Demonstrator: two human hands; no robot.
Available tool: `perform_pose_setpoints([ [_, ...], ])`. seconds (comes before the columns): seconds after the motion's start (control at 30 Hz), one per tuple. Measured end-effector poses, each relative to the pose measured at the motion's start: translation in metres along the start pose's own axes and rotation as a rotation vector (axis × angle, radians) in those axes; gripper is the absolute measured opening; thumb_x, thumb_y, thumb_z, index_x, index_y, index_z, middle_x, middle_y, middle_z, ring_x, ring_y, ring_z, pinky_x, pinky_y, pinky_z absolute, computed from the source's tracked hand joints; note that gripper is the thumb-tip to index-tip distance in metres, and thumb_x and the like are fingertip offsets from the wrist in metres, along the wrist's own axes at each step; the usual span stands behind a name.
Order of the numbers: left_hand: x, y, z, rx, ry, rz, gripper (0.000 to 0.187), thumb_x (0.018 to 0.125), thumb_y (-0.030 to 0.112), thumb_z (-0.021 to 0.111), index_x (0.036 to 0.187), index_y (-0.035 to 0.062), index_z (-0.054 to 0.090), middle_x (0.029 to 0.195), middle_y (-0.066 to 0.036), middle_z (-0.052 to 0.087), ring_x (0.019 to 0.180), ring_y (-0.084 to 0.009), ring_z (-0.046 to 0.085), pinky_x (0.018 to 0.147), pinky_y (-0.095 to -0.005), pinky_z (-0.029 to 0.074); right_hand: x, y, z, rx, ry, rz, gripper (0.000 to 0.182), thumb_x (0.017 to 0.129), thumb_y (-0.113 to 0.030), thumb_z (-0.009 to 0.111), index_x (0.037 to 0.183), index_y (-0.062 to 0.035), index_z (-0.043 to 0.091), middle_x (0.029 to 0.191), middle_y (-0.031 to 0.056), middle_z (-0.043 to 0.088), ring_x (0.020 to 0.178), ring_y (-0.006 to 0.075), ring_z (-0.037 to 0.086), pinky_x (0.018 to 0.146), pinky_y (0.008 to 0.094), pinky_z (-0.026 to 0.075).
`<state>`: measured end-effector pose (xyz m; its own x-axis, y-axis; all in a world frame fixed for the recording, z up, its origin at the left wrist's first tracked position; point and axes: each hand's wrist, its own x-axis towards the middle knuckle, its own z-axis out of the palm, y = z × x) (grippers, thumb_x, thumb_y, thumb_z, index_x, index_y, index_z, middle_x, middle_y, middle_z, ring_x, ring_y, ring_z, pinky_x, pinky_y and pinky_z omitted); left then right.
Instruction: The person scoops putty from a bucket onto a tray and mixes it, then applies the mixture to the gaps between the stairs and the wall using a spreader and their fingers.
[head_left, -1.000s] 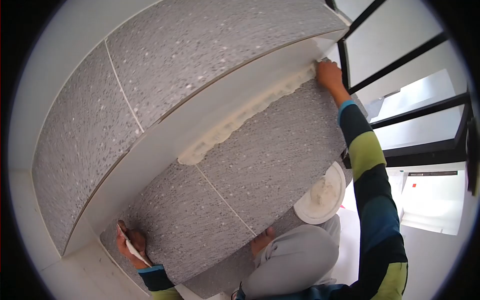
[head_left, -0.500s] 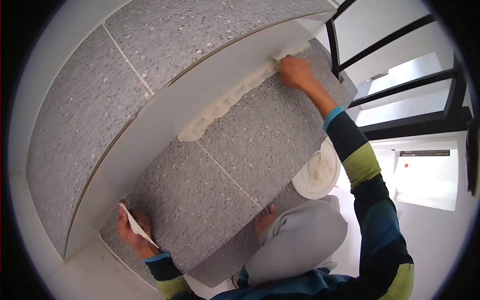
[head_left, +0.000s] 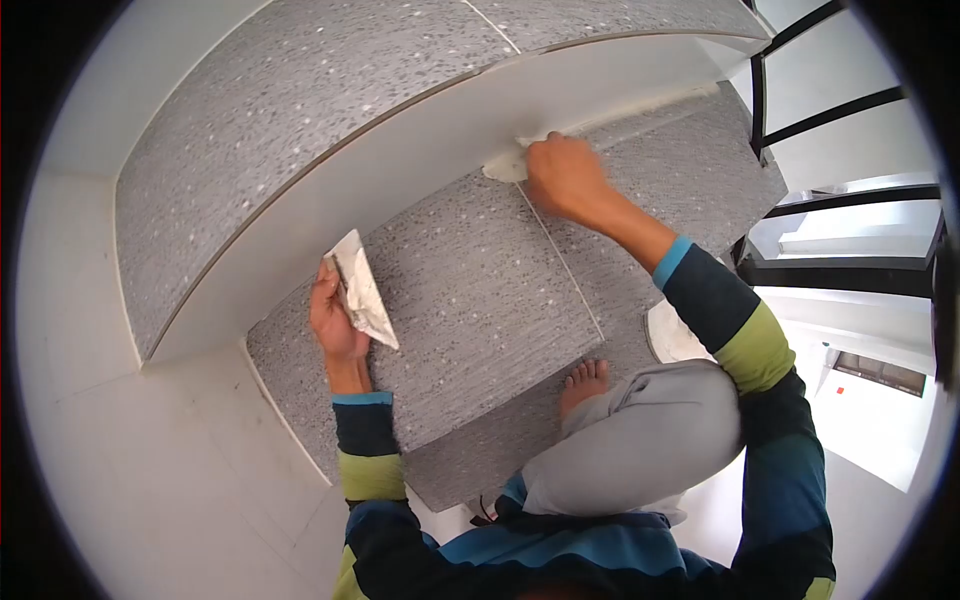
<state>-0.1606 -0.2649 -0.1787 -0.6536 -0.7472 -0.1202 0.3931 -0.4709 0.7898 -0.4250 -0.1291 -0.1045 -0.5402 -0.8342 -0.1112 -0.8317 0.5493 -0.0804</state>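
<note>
My right hand (head_left: pixel 568 178) is closed around a scraper, mostly hidden under the fingers, and presses it at the joint between the step and the riser. A lump of off-white paste (head_left: pixel 503 168) sits against the joint just left of that hand. A thin smear of paste (head_left: pixel 650 106) runs along the joint to the right. Lower left, my left hand (head_left: pixel 338 318) grips a flat plate (head_left: pixel 348 248) by its edge, tilted above the step. White paste (head_left: pixel 366 302) coats the plate's face. Speckled grey tile (head_left: pixel 470 290) covers the step under both hands.
A pale riser (head_left: pixel 400 150) rises to an upper speckled step (head_left: pixel 300 90). A black metal railing (head_left: pixel 850 270) stands on the right. Beside my knee (head_left: pixel 640 430) is a round white bucket (head_left: pixel 672 335), partly hidden. My bare foot (head_left: pixel 585 385) rests at the step's front edge.
My right hand has moved left along the joint, and the thick paste strip behind it is now a thin smear. My left hand has risen, turning the plate's coated face into view.
</note>
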Motion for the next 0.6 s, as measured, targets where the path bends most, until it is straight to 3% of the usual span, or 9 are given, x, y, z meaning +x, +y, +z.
perform_pose_setpoints([
  [0.13, 0.002, 0.002, 0.0, -0.052, 0.046, -0.006, 0.034, 0.087, 0.024, 0.038, 0.112, 0.0028, 0.047, 0.068, -0.001, 0.055, 0.048, -0.0102, 0.05, 0.04, -0.0234, 0.042, -0.004, -0.048, 0.002, 0.154, -0.085, -0.08, 0.019, 0.068, -0.008, 0.054, 0.078, 0.0053, 0.062, 0.085, 0.026, 0.059, 0.082, 0.0372, 0.059, 0.071, 0.0446, 0.048],
  [0.2, 0.005, -0.002, -0.019, -0.063, -0.031, -0.004, 0.044, 0.086, 0.018, 0.036, 0.125, -0.0027, 0.04, 0.114, -0.01, 0.053, 0.101, -0.0168, 0.053, 0.087, -0.0283, 0.042, -0.005, -0.063, -0.006, 0.191, -0.105, -0.342, 0.021, 0.07, -0.011, 0.051, 0.08, 0.0005, 0.065, 0.082, 0.0222, 0.062, 0.082, 0.0346, 0.062, 0.07, 0.0438, 0.049],
  [0.3, 0.002, 0.008, -0.009, -0.019, 0.006, 0.03, 0.043, 0.086, 0.018, 0.036, 0.124, -0.0017, 0.04, 0.112, -0.01, 0.053, 0.1, -0.0179, 0.054, 0.087, -0.0308, 0.044, -0.004, -0.078, -0.011, 0.47, -0.218, -0.235, 0.021, 0.069, -0.011, 0.049, 0.076, 0.0025, 0.063, 0.077, 0.0215, 0.061, 0.08, 0.0321, 0.062, 0.068, 0.0426, 0.048],
  [0.37, -0.002, 0.013, 0.003, -0.025, 0.032, 0.054, 0.044, 0.086, 0.018, 0.035, 0.125, -0.0012, 0.038, 0.116, -0.011, 0.051, 0.101, -0.0197, 0.054, 0.087, -0.0335, 0.044, -0.008, -0.066, -0.005, 0.915, -0.36, -0.27, 0.021, 0.07, -0.013, 0.049, 0.073, 0.0049, 0.059, 0.07, 0.0196, 0.059, 0.069, 0.0283, 0.06, 0.062, 0.0402, 0.045],
  [0.4, -0.004, 0.013, 0.005, -0.014, 0.062, 0.038, 0.044, 0.086, 0.017, 0.035, 0.126, -0.0012, 0.038, 0.117, -0.011, 0.051, 0.102, -0.0203, 0.053, 0.087, -0.0341, 0.044, -0.015, -0.057, -0.01, 0.922, -0.341, -0.264, 0.021, 0.07, -0.013, 0.049, 0.073, 0.0049, 0.059, 0.07, 0.0196, 0.059, 0.069, 0.0283, 0.06, 0.062, 0.0402, 0.045],
  [0.47, -0.005, 0.009, 0.012, 0.002, 0.09, 0.016, 0.043, 0.086, 0.016, 0.035, 0.125, -0.0021, 0.039, 0.121, -0.013, 0.049, 0.106, -0.023, 0.052, 0.09, -0.0366, 0.043, -0.036, -0.03, -0.028, 1.105, -0.162, -0.321, 0.019, 0.073, -0.015, 0.053, 0.074, 0.0038, 0.057, 0.063, 0.013, 0.054, 0.059, 0.0191, 0.052, 0.057, 0.0337, 0.04],
  [0.57, -0.014, -0.009, 0.044, -0.076, 0.084, -0.106, 0.042, 0.085, 0.015, 0.035, 0.123, -0.0043, 0.039, 0.119, -0.015, 0.05, 0.106, -0.0253, 0.053, 0.091, -0.0392, 0.043, -0.073, 0.019, -0.039, 1.062, -0.051, -0.269, 0.02, 0.075, -0.016, 0.055, 0.079, 0.0035, 0.056, 0.069, 0.0105, 0.055, 0.06, 0.0163, 0.048, 0.056, 0.0306, 0.039],
  [0.6, -0.017, -0.016, 0.059, -0.1, 0.048, -0.167, 0.04, 0.085, 0.015, 0.035, 0.119, -0.0062, 0.041, 0.114, -0.017, 0.053, 0.102, -0.0266, 0.055, 0.09, -0.0404, 0.045, -0.088, 0.031, -0.045, 1.081, 0.014, -0.231, 0.019, 0.076, -0.015, 0.054, 0.082, 0.0032, 0.057, 0.074, 0.0131, 0.057, 0.065, 0.0191, 0.052, 0.058, 0.0322, 0.04],
])
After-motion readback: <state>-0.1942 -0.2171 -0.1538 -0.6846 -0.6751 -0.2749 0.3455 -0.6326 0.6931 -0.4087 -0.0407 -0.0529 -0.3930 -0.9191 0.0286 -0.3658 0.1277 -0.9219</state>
